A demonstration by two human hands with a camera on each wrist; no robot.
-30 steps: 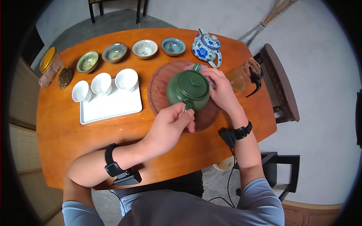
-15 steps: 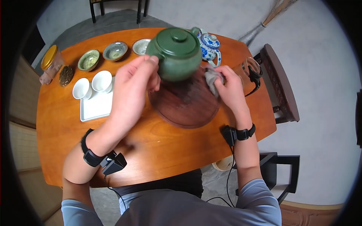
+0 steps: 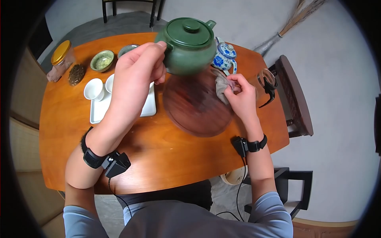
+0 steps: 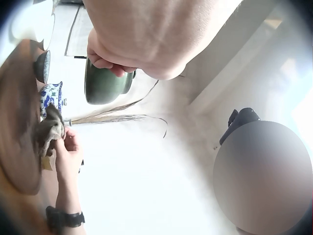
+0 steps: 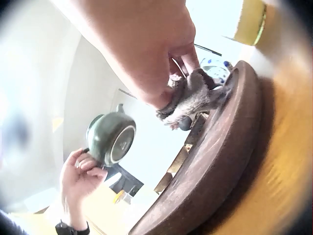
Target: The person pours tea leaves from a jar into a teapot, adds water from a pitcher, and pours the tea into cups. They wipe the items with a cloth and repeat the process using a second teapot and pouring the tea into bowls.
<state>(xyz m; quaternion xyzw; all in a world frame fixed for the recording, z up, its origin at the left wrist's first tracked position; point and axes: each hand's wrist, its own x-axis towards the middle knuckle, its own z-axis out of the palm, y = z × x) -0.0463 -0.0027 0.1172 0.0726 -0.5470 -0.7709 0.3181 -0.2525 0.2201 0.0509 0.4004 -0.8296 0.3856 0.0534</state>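
Note:
My left hand (image 3: 137, 75) grips the handle of the green teapot (image 3: 188, 51), lidded and held up in the air above the far side of the round wooden board (image 3: 198, 115). In the right wrist view the teapot (image 5: 111, 138) shows its pale base ring, clear of the board. My right hand (image 3: 243, 97) pinches a crumpled grey cloth (image 3: 222, 88) at the board's right edge. The cloth (image 5: 193, 98) touches the board's rim (image 5: 237, 127) in the right wrist view.
A white tray (image 3: 149, 107) with white cups (image 3: 94, 89) stands left of the board. Behind are bowls (image 3: 102, 60), dried tea (image 3: 76, 74) and a yellow-lidded jar (image 3: 62, 53). A blue-and-white teapot (image 3: 224, 55) and a glass pitcher (image 3: 266, 79) stand at the right.
My left hand has lifted the green teapot off the board, up and away from me. My right hand has left the teapot's side and holds the cloth at the board's right edge.

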